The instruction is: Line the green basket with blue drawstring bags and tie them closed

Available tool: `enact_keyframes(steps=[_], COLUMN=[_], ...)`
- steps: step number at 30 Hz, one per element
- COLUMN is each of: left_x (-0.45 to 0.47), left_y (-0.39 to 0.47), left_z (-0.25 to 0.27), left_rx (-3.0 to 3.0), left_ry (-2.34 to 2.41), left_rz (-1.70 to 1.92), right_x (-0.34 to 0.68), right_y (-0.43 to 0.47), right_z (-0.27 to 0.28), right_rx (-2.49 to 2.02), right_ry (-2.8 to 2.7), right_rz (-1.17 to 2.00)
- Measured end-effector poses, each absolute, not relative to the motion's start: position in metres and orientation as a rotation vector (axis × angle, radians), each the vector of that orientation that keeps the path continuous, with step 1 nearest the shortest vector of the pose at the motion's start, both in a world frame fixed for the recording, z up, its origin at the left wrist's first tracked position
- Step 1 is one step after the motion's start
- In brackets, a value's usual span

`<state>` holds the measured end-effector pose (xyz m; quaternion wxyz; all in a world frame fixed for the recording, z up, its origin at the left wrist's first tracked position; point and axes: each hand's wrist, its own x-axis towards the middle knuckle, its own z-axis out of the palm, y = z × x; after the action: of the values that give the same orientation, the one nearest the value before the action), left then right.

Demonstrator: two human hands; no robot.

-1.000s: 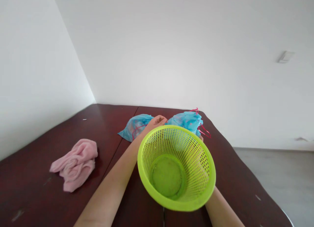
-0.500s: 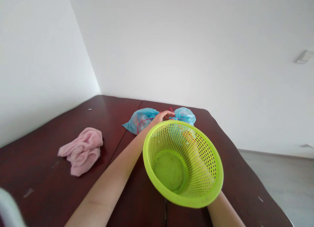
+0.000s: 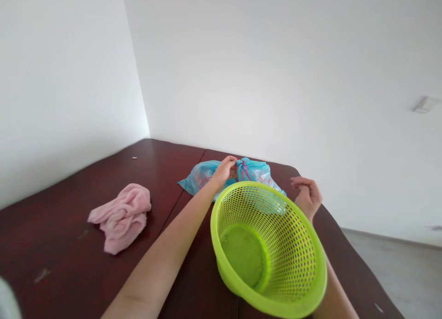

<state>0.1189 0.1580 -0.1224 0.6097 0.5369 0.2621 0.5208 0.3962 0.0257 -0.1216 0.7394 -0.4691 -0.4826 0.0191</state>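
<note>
My left hand [image 3: 223, 171] reaches to the far part of the table, its fingers pinched at the gathered neck of a blue plastic bag [image 3: 257, 171] with a pink-red drawstring. A second blue plastic bag [image 3: 198, 175] lies left of that hand, partly behind it. Right of the tied bag, my right hand [image 3: 308, 195] is raised with loosely bent fingers, and I see nothing in it. A lime-green mesh basket [image 3: 238, 289] tilts toward me between my forearms, covering the near side of the bag and part of my right forearm. Its inside shows no contents.
A crumpled pink cloth [image 3: 122, 217] lies on the dark red-brown table [image 3: 79, 268] to the left. A white wall [image 3: 221, 70] stands behind the table, and another closes its left side. Grey floor [image 3: 407, 268] shows past the table's right edge.
My right hand has come out from behind the basket to the right. My left fingers have closed at the bag's neck. In view, the basket sits lower and farther right.
</note>
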Motion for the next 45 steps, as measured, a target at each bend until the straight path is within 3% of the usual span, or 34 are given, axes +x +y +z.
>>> enact_keyframes(steps=[5, 12, 17, 25, 45], left_x=[0.117, 0.118, 0.115, 0.094, 0.076], left_y=[0.151, 0.142, 0.136, 0.135, 0.15], left_z=[-0.113, -0.114, -0.102, -0.082, -0.079], left_rx=[1.268, 1.636, 1.804, 1.946, 1.698], left_ry=[0.572, 0.599, 0.57, 0.728, 0.946], left_rz=[1.205, 1.223, 1.094, 1.312, 1.423], right_x=[0.365, 0.337, 0.337, 0.341, 0.367], right_y=[0.061, 0.093, 0.099, 0.092, 0.099], right_z=[-0.105, -0.126, -0.128, -0.114, -0.114], right_rx=[-0.943, -0.983, -1.06, -1.101, -1.13], right_ry=[-1.361, -1.359, -1.444, -1.372, -1.023], right_rz=[0.621, 1.014, 0.774, 0.418, 0.322])
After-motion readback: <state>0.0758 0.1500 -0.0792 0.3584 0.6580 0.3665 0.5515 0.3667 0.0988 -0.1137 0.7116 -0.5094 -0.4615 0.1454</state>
